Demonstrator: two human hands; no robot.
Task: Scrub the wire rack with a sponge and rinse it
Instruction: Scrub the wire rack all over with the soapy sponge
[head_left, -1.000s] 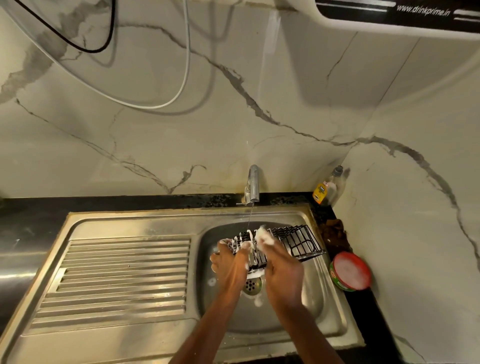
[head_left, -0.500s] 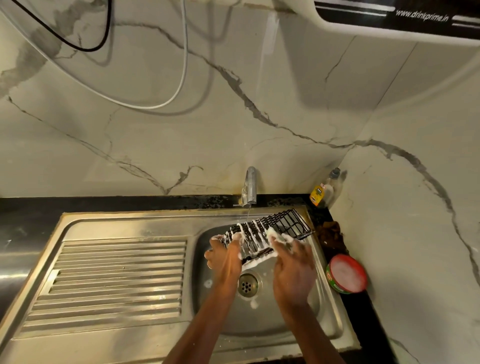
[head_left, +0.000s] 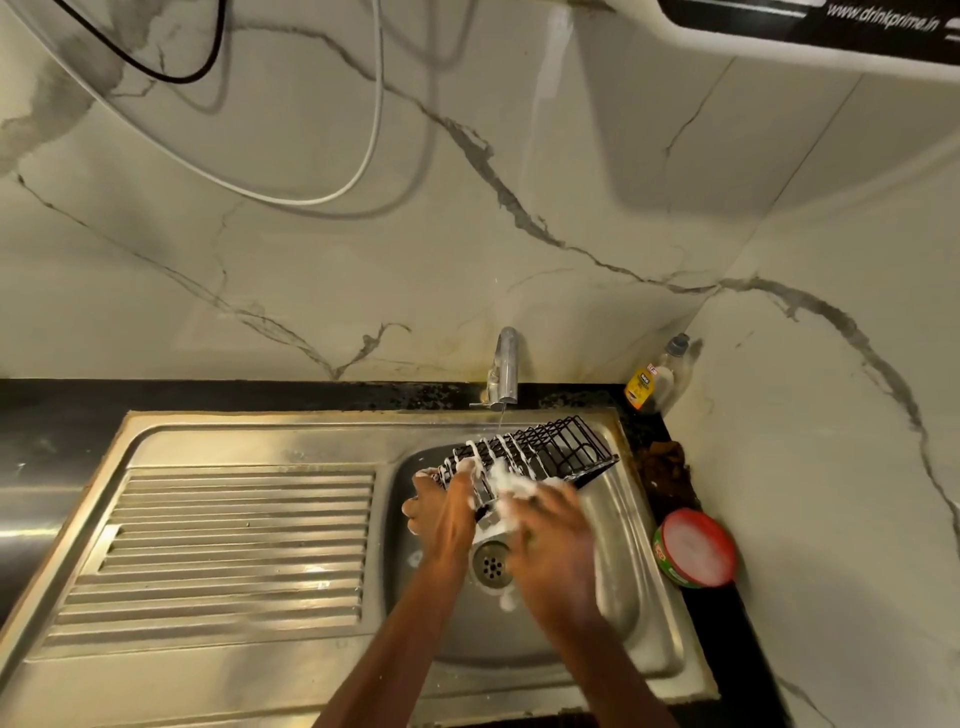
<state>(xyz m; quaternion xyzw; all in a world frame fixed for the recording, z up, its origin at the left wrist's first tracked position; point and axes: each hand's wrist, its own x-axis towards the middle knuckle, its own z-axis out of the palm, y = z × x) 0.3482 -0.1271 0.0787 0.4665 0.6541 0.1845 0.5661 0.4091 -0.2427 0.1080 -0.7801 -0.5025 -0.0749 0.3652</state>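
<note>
Rack (head_left: 540, 457) tilted higher; right hand (head_left: 556, 540) scrubbing lower

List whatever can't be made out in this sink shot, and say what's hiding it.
- Sponge: head view, buried in foam under the right hand, which is motion-blurred; its colour and shape are unreadable.
- Near left end of the wire rack: covered by the left hand and suds.
- Bottle label: too small to read.
- Wall appliance: cut off by the top edge.
- Red tub: contents unclear.
</note>
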